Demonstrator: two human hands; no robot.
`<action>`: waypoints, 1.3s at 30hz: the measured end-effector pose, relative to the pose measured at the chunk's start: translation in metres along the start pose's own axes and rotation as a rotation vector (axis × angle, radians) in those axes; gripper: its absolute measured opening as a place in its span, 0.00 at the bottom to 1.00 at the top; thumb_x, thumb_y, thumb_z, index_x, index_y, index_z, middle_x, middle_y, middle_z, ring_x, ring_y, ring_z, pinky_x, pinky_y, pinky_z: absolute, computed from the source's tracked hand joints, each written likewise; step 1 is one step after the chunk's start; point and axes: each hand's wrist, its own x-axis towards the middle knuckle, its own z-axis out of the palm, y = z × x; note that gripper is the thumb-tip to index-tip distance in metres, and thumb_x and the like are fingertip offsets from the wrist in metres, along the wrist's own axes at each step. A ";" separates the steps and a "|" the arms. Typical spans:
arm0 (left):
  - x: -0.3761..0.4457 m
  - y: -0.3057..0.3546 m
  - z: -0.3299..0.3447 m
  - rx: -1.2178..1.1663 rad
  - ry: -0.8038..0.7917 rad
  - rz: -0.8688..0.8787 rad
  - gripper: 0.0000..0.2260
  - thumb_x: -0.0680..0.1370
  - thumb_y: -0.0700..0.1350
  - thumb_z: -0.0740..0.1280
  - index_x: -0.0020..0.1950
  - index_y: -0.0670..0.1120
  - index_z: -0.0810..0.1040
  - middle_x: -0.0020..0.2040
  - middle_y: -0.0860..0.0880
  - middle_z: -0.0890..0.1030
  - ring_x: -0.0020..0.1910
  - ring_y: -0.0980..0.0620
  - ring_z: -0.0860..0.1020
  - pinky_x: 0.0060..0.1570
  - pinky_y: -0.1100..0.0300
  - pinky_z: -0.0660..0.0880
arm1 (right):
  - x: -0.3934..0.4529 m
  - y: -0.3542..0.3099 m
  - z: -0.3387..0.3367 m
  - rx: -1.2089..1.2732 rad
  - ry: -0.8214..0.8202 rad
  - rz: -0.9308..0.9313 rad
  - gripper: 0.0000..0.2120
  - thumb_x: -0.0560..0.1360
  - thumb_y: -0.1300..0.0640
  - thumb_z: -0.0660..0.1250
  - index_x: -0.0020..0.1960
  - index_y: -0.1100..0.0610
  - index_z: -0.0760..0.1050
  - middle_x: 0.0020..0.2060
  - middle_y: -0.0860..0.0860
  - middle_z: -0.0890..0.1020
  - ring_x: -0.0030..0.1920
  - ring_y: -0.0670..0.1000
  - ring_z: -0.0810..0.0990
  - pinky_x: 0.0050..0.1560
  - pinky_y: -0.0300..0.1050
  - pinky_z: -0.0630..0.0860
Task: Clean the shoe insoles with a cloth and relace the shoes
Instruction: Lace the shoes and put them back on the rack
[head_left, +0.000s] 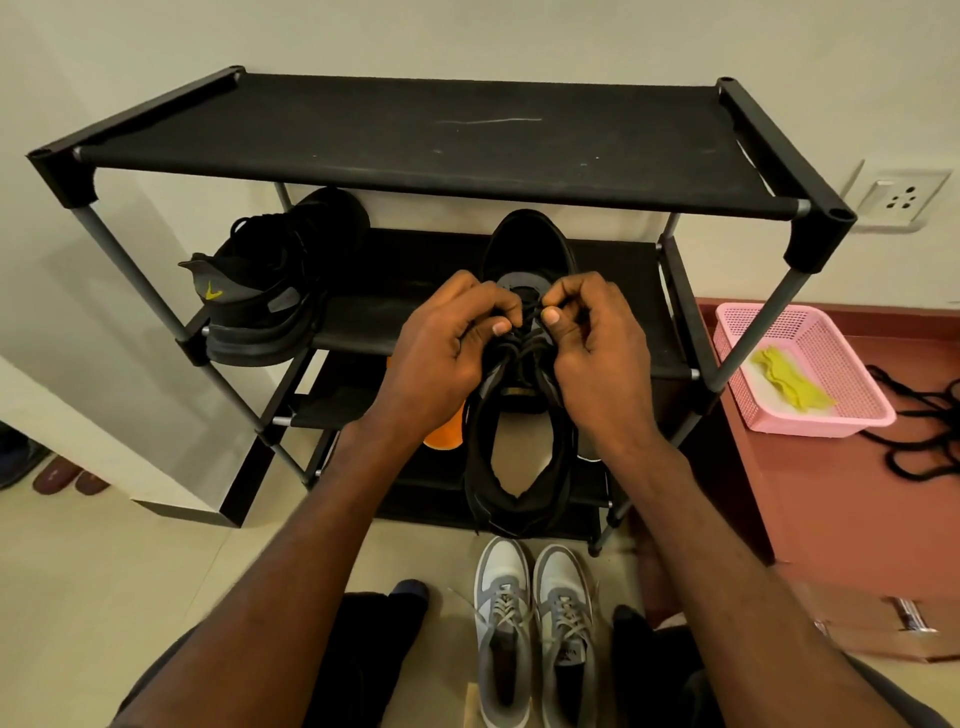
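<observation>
A black shoe (519, 467) hangs in the air in front of the shoe rack, its heel toward me and its opening showing. My left hand (447, 353) and my right hand (597, 353) sit on either side of its tongue. Each pinches a black lace (527, 325) between thumb and fingers at the middle of the shoe. A yellow cloth (789, 384) lies in a pink basket (831, 415) at the right. On the floor by my feet stands a pair of grey and white laced sneakers (535, 623).
A black shoe rack (426, 135) stands against the wall. Its middle shelf holds black shoes (270, 291). An orange insole (444, 434) shows behind my left wrist. Loose black laces (919, 441) lie on the red-brown ledge at the right. A wall socket (901, 197) is at the right.
</observation>
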 end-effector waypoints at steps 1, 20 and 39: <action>0.001 0.000 0.001 0.006 -0.001 -0.002 0.06 0.83 0.37 0.64 0.55 0.45 0.80 0.50 0.49 0.75 0.48 0.50 0.76 0.46 0.51 0.76 | 0.000 0.000 -0.002 0.006 -0.012 0.004 0.09 0.81 0.63 0.65 0.55 0.50 0.76 0.49 0.47 0.77 0.49 0.44 0.77 0.48 0.40 0.75; 0.001 -0.002 -0.002 -0.094 -0.029 -0.042 0.07 0.84 0.37 0.61 0.58 0.44 0.77 0.51 0.46 0.75 0.48 0.49 0.75 0.48 0.60 0.73 | 0.003 0.000 -0.005 0.022 -0.107 -0.009 0.11 0.82 0.63 0.66 0.52 0.46 0.77 0.53 0.47 0.73 0.52 0.43 0.77 0.52 0.44 0.80; 0.000 -0.004 0.008 -0.156 0.018 -0.137 0.05 0.84 0.39 0.59 0.52 0.43 0.74 0.49 0.48 0.72 0.47 0.55 0.72 0.47 0.61 0.72 | -0.003 0.001 -0.006 0.128 -0.088 0.065 0.12 0.81 0.65 0.67 0.52 0.47 0.78 0.52 0.45 0.75 0.51 0.41 0.77 0.51 0.35 0.74</action>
